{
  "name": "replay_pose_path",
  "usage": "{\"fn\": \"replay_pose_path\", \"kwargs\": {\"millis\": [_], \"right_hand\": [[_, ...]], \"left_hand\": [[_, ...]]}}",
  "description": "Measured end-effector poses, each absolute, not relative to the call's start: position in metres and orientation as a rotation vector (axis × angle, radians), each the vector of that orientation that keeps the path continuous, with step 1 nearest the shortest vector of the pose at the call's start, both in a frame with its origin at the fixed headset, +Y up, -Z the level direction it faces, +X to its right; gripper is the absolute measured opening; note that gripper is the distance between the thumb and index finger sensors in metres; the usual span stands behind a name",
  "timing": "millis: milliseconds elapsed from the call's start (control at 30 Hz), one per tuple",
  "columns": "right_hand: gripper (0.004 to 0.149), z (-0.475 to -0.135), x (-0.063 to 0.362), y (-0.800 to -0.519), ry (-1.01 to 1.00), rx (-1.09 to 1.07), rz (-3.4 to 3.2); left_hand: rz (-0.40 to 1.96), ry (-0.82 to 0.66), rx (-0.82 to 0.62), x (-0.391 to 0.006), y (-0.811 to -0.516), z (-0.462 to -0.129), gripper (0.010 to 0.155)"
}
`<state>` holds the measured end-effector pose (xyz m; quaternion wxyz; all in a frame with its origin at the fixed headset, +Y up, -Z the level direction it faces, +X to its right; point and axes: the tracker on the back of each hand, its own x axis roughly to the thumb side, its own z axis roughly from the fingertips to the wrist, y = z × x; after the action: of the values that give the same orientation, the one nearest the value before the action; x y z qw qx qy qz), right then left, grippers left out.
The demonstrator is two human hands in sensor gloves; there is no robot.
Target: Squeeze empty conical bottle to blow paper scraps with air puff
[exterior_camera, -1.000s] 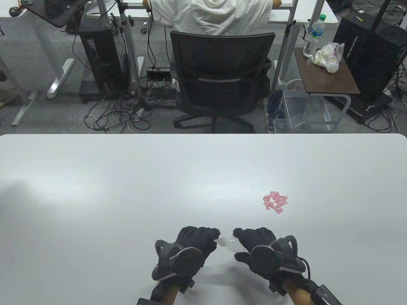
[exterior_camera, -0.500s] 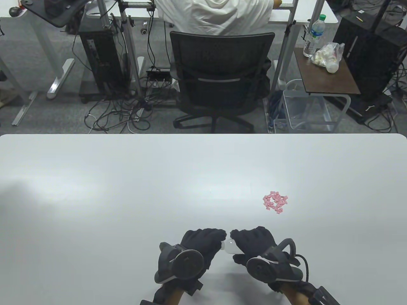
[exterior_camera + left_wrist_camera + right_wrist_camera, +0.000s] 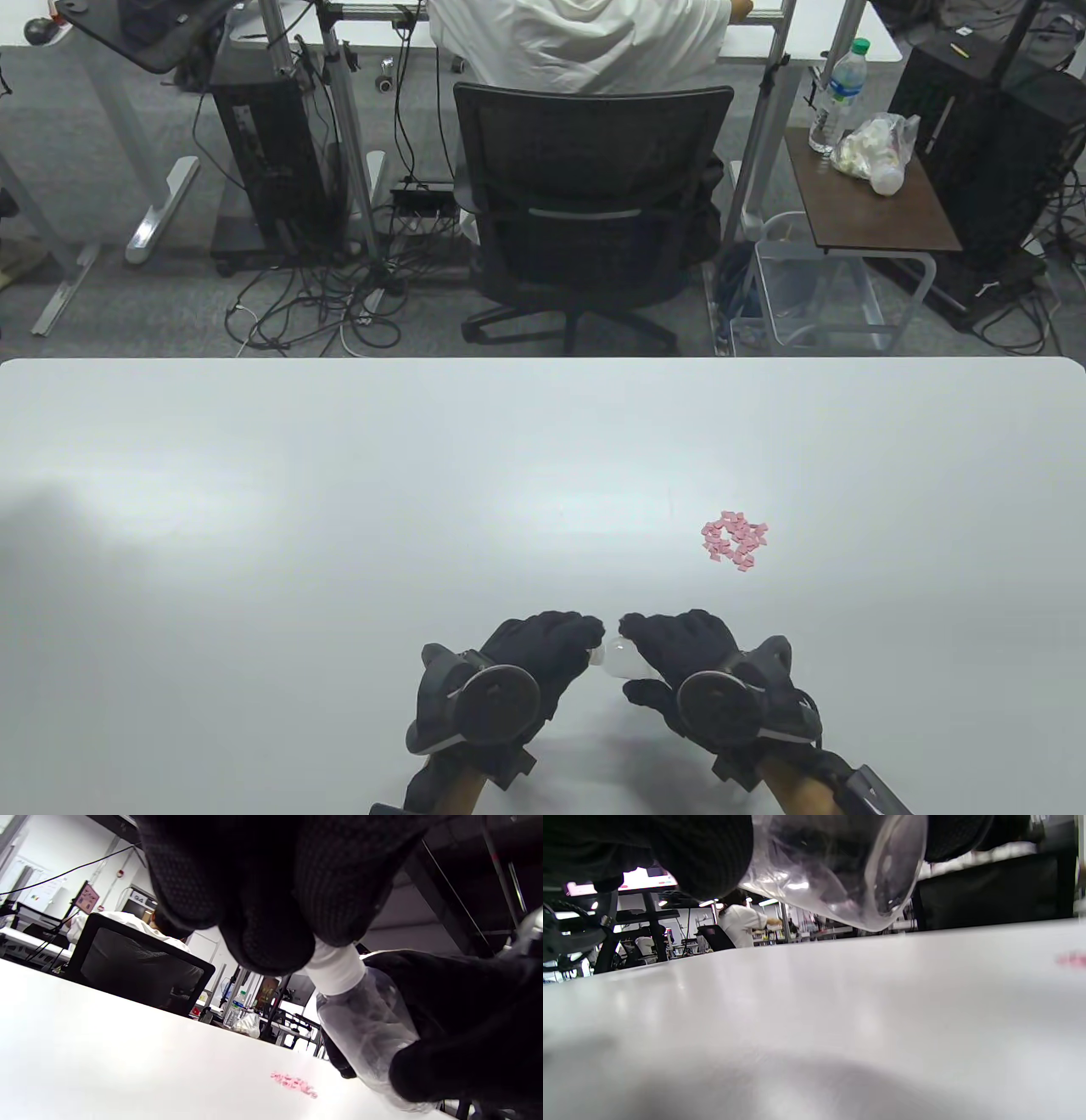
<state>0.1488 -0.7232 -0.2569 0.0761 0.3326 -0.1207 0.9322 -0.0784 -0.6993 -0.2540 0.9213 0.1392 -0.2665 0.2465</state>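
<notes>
A clear conical bottle with a white cap is held between both hands near the table's front edge, above the surface. My right hand grips the bottle's body; its clear base shows in the right wrist view. My left hand pinches the white cap with its fingertips. A small heap of pink paper scraps lies on the white table to the right of and beyond the hands. The scraps also show in the left wrist view.
A black office chair with a seated person in white stands beyond the table's far edge. A small brown side table with a water bottle and a bag stands at the back right.
The left hand has moved right onto the bottle's cap, so the hands are closer together. The right hand shifted slightly. The scraps have not moved.
</notes>
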Motion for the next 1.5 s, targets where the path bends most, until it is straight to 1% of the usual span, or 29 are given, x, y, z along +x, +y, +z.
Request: {"fn": "replay_pose_path", "kwargs": {"millis": [33, 100, 233, 267, 300, 333, 433, 500, 600, 700, 733, 767, 800, 867, 933, 1000, 1067, 1100, 1133, 1233, 1333, 1400, 1500], "right_hand": [[0.074, -0.253, 0.147, -0.721, -0.513, 1.029, 2.851], [0.074, -0.251, 0.145, -0.719, -0.607, 1.047, 2.895], [0.074, -0.255, 0.146, -0.722, -0.518, 0.971, 2.857], [0.074, -0.255, 0.146, -0.722, -0.487, 0.977, 2.860], [0.074, -0.257, 0.147, -0.722, -0.453, 0.959, 2.859], [0.074, -0.258, 0.149, -0.722, -0.432, 0.950, 2.836], [0.073, -0.258, 0.149, -0.722, -0.357, 0.962, 2.783], [0.073, -0.258, 0.149, -0.724, -0.362, 0.989, 2.805], [0.074, -0.255, 0.149, -0.724, -0.451, 1.015, 2.808], [0.074, -0.251, 0.146, -0.722, -0.642, 1.075, 2.851], [0.074, -0.251, 0.145, -0.721, -0.646, 1.076, 2.867], [0.074, -0.252, 0.145, -0.720, -0.612, 1.054, 2.873], [0.074, -0.254, 0.147, -0.721, -0.535, 1.022, 2.852], [0.074, -0.259, 0.150, -0.722, -0.428, 0.965, 2.805], [0.074, -0.259, 0.151, -0.723, -0.368, 0.947, 2.752], [0.074, -0.256, 0.150, -0.722, -0.445, 0.977, 2.782], [0.074, -0.252, 0.149, -0.719, -0.597, 1.014, 2.826], [0.074, -0.251, 0.149, -0.717, -0.635, 1.024, 2.838], [0.074, -0.251, 0.149, -0.716, -0.636, 1.021, 2.841], [0.074, -0.255, 0.149, -0.718, -0.502, 0.983, 2.818], [0.074, -0.259, 0.153, -0.720, -0.473, 0.957, 2.825], [0.074, -0.259, 0.154, -0.721, -0.458, 0.958, 2.818], [0.074, -0.258, 0.153, -0.718, -0.490, 0.959, 2.818]], "left_hand": [[0.546, -0.520, 0.277, -0.080, -0.700, -0.255, 0.045], [0.602, -0.483, 0.268, -0.082, -0.701, -0.255, 0.044], [0.714, -0.380, 0.226, -0.084, -0.704, -0.257, 0.043], [0.716, -0.382, 0.175, -0.084, -0.704, -0.259, 0.044], [0.687, -0.420, 0.148, -0.083, -0.703, -0.258, 0.048], [0.616, -0.454, 0.177, -0.082, -0.702, -0.257, 0.051], [0.322, -0.513, 0.288, -0.073, -0.697, -0.250, 0.049], [0.206, -0.567, 0.353, -0.068, -0.694, -0.247, 0.046], [0.305, -0.543, 0.276, -0.071, -0.694, -0.251, 0.046], [0.456, -0.487, 0.184, -0.080, -0.699, -0.259, 0.045], [0.512, -0.465, 0.155, -0.084, -0.702, -0.259, 0.046], [0.545, -0.461, 0.162, -0.085, -0.704, -0.260, 0.046], [0.582, -0.476, 0.158, -0.087, -0.705, -0.260, 0.047], [0.552, -0.501, 0.159, -0.086, -0.704, -0.259, 0.053], [0.447, -0.523, 0.255, -0.081, -0.700, -0.255, 0.051], [0.396, -0.534, 0.270, -0.079, -0.697, -0.254, 0.049], [0.471, -0.505, 0.238, -0.081, -0.699, -0.256, 0.047], [0.522, -0.489, 0.216, -0.083, -0.701, -0.258, 0.047], [0.565, -0.478, 0.188, -0.084, -0.702, -0.259, 0.046], [0.679, -0.483, 0.155, -0.088, -0.708, -0.261, 0.047], [0.627, -0.535, 0.118, -0.085, -0.710, -0.261, 0.056], [0.573, -0.538, 0.158, -0.082, -0.709, -0.259, 0.053], [0.573, -0.513, 0.214, -0.082, -0.706, -0.257, 0.051]]}}
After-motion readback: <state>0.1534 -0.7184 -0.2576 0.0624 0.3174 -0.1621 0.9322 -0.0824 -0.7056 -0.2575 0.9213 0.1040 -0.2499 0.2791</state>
